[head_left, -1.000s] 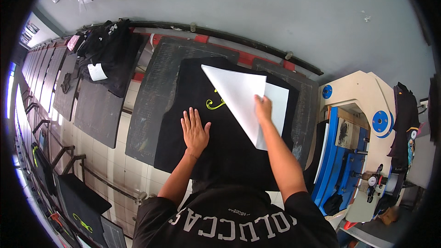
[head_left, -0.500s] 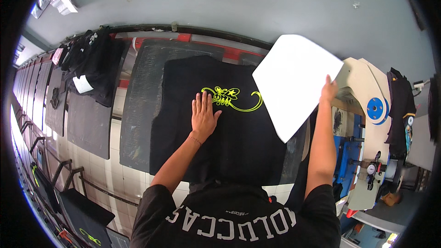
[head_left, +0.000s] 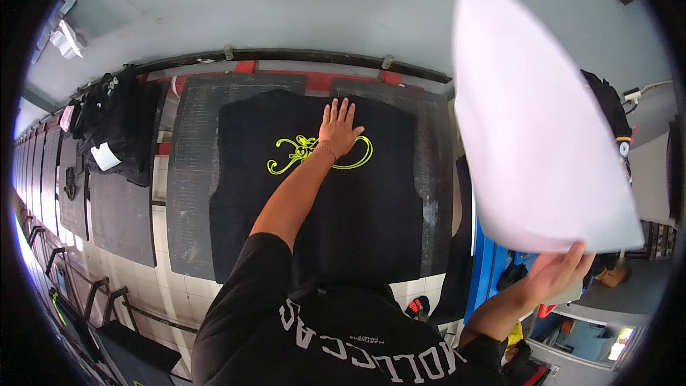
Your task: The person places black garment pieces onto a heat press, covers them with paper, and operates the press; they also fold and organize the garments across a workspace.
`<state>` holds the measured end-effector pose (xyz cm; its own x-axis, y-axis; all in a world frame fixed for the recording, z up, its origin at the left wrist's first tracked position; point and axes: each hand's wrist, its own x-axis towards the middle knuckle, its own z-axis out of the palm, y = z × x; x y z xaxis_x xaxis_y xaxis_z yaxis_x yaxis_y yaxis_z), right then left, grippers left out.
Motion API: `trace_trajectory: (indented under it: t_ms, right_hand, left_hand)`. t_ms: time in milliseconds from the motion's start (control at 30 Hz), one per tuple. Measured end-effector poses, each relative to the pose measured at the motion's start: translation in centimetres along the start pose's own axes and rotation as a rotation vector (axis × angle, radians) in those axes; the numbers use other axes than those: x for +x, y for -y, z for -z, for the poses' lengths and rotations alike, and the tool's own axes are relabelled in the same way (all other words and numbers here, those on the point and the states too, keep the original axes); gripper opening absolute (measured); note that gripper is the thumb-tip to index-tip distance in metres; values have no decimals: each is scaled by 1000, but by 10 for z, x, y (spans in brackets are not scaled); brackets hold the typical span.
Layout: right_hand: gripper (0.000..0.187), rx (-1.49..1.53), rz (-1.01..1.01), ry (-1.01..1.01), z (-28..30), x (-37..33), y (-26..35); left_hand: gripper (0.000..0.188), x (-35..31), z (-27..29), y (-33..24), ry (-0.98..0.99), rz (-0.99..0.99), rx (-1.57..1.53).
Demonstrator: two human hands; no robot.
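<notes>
A black garment panel (head_left: 314, 225) lies flat across two dark grey boards (head_left: 189, 200) in front of me. Printed on it is a neon yellow-green curling design (head_left: 364, 157). My left hand (head_left: 341, 126) rests on the cloth just above the design, fingers spread, while the forearm crosses over part of the print. Off to the right, my right hand (head_left: 559, 271) grips a large white sheet (head_left: 532, 129) by its lower edge. The sheet is raised in the air, blurred by motion and slightly curved, clear of the garment.
On the left, dark garments (head_left: 118, 125) are heaped on a board with a small white paper (head_left: 106, 156) on top. More dark boards (head_left: 121, 218) run away to the far left. A blue machine frame (head_left: 482, 271) stands at the right, partly behind the sheet.
My right hand has swung the white sheet further right and up, away from the garment. My left hand has slid right and farther up the cloth, past the design.
</notes>
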<state>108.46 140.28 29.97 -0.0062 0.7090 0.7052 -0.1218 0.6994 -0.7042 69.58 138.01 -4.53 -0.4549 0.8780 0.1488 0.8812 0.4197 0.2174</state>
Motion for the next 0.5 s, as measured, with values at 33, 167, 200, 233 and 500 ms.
trace_trajectory:
  t_ms: [33, 167, 200, 233, 500]
  right_hand:
    - [37, 14, 42, 35, 6, -15, 10]
    - [39, -37, -69, 144, 72, -46, 21]
    - [39, -72, -94, 111, 83, -55, 24]
    - [40, -86, -115, 93, 87, -60, 29]
    - [34, 23, -220, 216, 142, -63, 36]
  left_hand:
    - [70, -2, -3, -7, -20, -2, 1]
    - [69, -40, -37, -41, -149, -190, 81]
    - [67, -67, -10, -77, -181, -259, -16]
    - [60, -92, 6, -102, -376, -419, -45]
    - [50, -299, 15, -239, 557, -326, -1230]
